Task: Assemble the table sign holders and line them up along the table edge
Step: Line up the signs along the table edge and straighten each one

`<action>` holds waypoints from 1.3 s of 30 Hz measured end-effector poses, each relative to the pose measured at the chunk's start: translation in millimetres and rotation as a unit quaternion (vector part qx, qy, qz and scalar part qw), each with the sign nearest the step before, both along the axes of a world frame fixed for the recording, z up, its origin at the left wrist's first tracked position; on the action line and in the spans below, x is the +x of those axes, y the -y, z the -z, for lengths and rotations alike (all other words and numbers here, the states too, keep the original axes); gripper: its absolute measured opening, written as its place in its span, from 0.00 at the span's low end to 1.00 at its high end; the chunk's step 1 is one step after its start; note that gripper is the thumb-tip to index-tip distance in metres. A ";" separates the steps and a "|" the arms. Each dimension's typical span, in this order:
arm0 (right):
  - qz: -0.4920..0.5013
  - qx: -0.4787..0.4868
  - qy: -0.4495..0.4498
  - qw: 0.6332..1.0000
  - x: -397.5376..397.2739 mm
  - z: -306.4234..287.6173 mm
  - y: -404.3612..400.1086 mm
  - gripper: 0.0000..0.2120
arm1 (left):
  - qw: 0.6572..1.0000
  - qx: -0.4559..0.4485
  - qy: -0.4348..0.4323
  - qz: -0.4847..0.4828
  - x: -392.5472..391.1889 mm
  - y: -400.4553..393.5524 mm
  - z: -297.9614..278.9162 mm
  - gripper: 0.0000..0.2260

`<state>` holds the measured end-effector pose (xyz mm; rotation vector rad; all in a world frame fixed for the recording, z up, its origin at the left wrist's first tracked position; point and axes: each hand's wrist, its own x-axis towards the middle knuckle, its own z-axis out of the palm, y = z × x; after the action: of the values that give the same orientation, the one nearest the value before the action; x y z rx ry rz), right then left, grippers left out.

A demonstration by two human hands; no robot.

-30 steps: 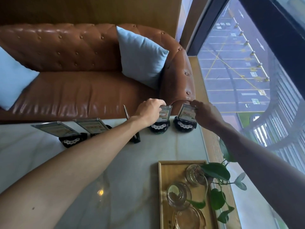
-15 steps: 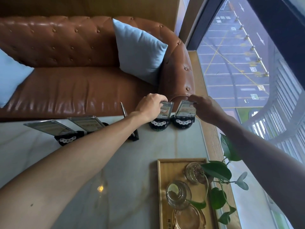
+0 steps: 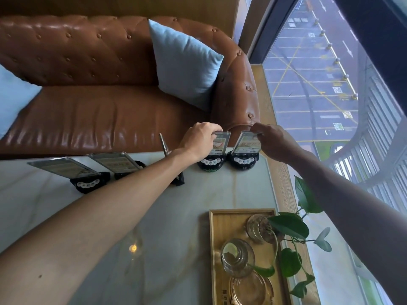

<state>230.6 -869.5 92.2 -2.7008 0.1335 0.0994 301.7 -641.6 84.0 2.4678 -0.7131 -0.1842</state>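
Observation:
Several sign holders, each a clear panel on a black round base, stand along the far edge of the marble table (image 3: 180, 227). My left hand (image 3: 200, 139) grips the top of one panel (image 3: 220, 144) on its base (image 3: 210, 165). Beside it, my right hand (image 3: 273, 139) pinches the top of the rightmost panel (image 3: 246, 145), which stands on its base (image 3: 243, 161). Further left stand two holders with tilted panels (image 3: 63, 168) (image 3: 114, 160). A fifth holder (image 3: 176, 175) is seen edge-on, partly hidden behind my left forearm.
A wooden tray (image 3: 217, 238) with glass jars and a leafy plant (image 3: 290, 227) sits at the table's right near side. Beyond the far edge is a brown leather sofa (image 3: 92, 84) with blue cushions. A large window (image 3: 330, 84) runs along the right.
Both hands stay on the two rightmost panels. The two holders now sit closer together than a second ago; the camera view has shifted slightly.

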 end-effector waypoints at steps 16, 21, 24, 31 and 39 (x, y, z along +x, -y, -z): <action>0.009 -0.058 0.236 0.970 3.9 -23.9 -62.4 0.15 | 0.980 0.177 -0.054 0.073 46.4 -89.4 -56.2 0.29; -0.109 -0.006 0.179 0.978 14.7 -37.0 -134.9 0.08 | 0.974 0.199 -0.072 0.085 47.4 -119.6 -43.6 0.23; -0.180 -0.089 0.103 0.974 16.9 -33.4 -171.2 0.16 | 0.979 0.182 -0.062 0.071 42.4 -127.8 -37.4 0.18; -0.199 -0.126 -0.002 0.972 30.9 -28.4 -217.5 0.11 | 0.990 0.129 -0.030 0.052 41.0 -143.9 -33.0 0.12; -0.171 -0.165 0.032 0.971 58.6 -34.0 -200.5 0.07 | 0.999 0.037 -0.008 0.012 42.4 -154.6 -36.9 0.08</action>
<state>289.2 -669.0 126.1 -3.0277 -0.3708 0.0996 344.1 -487.1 120.9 2.5266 -0.7411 -0.2430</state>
